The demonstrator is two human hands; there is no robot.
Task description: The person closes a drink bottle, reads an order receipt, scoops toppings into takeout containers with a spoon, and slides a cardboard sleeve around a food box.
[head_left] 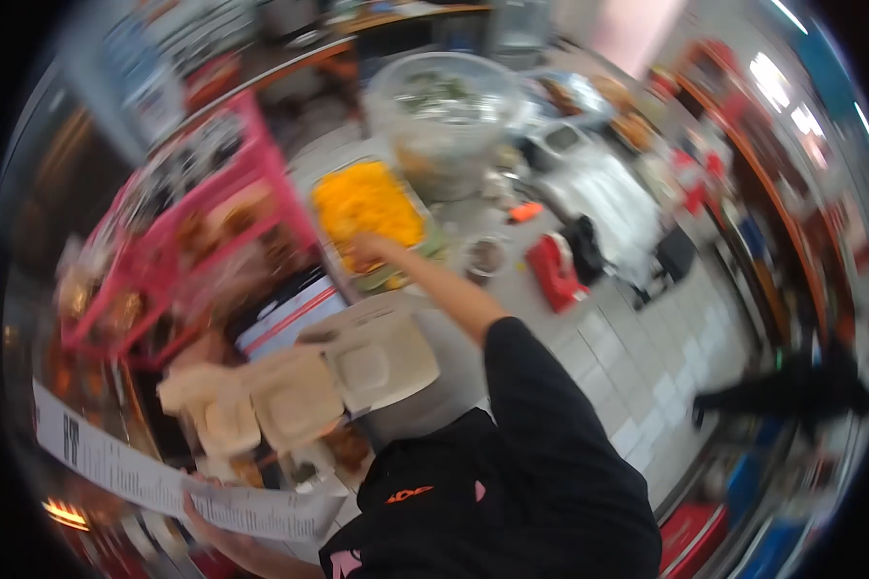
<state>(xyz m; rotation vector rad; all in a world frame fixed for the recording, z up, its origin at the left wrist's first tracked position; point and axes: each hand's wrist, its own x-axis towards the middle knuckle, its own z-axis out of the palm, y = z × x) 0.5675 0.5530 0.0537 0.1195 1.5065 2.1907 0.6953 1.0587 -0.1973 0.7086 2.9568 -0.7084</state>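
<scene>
A long printed paper slip (126, 470) is in my left hand (203, 510), low on the left. My right hand (367, 249) reaches to the lower edge of a tray of bright yellow food (357, 198); its fingers are blurred and partly lost against the food. Opened takeaway boxes (381, 357) stand in a row between my two arms, with browned food pieces (346, 446) visible under them. Just right of the tray is a small cup of dark stuff (485, 256).
A pink crate (299, 207) with wrapped items stands left. Behind the tray is a large clear tub (444, 121) with greens. A red tape dispenser (552, 273) and a clear plastic bag (603, 193) lie right. Orange-edged shelves (758, 164) line the far right.
</scene>
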